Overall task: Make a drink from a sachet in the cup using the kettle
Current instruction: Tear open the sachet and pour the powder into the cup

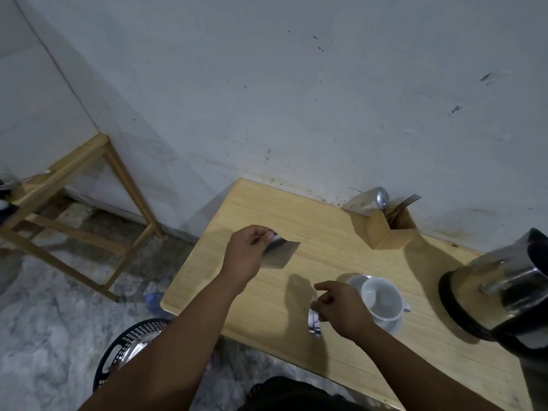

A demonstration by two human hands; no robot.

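Holding sachets apart over worktop | left hand pinches 1 silvery sachet at its corner; right hand closed on a second packet just beside empty cup on saucer | kettle far right | risk: careless tear spills powder outside cup

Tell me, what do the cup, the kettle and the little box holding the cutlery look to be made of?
The cup looks like glazed white ceramic: smooth, evenly white, with a matching saucer. The kettle seems polished steel, mirroring light and dark, with black parts that are probably plastic. The cutlery box looks like pale wood or bamboo, matte, toned like the table; its grain is too small to confirm.
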